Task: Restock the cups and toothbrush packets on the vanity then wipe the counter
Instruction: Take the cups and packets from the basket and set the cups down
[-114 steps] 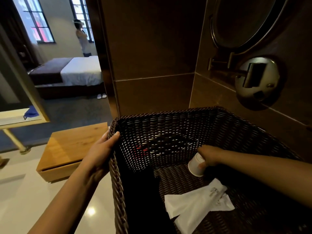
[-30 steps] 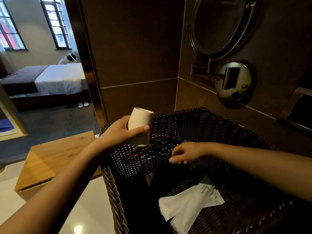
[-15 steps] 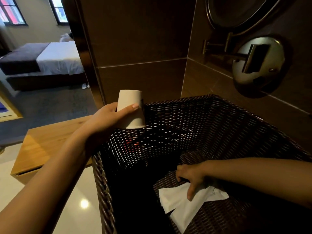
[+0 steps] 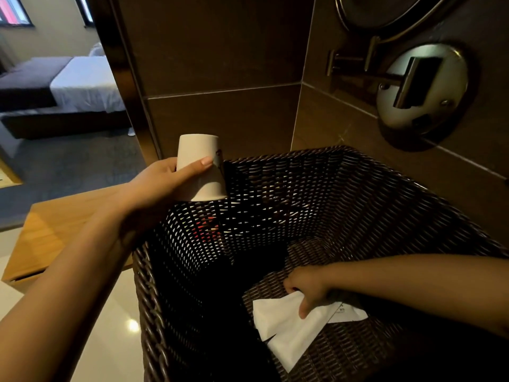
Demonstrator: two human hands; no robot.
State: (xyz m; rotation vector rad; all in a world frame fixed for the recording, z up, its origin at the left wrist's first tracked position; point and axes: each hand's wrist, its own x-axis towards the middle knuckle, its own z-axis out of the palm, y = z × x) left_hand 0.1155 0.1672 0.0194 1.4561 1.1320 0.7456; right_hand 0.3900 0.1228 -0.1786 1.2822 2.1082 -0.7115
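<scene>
A white paper cup (image 4: 202, 172) is held upside down in my left hand (image 4: 162, 183), just above the left rim of a dark wicker basket (image 4: 366, 194). Deep inside the basket, my right hand (image 4: 308, 288) has its fingers closed on the top edge of the white toothbrush packets (image 4: 286, 326) lying on the basket floor. The packets overlap, and one shows small printed text near my wrist. The vanity counter is out of view.
A brown tiled wall and a round metal mirror mount (image 4: 421, 86) rise behind the basket. A low wooden bench (image 4: 55, 227) stands left on the pale glossy floor (image 4: 110, 312). Through the doorway lies a bed (image 4: 68, 84) on grey carpet.
The cup passed from my right hand to my left, which lifted it over the rim. My right hand then dropped to the basket floor and closed on the packets.
</scene>
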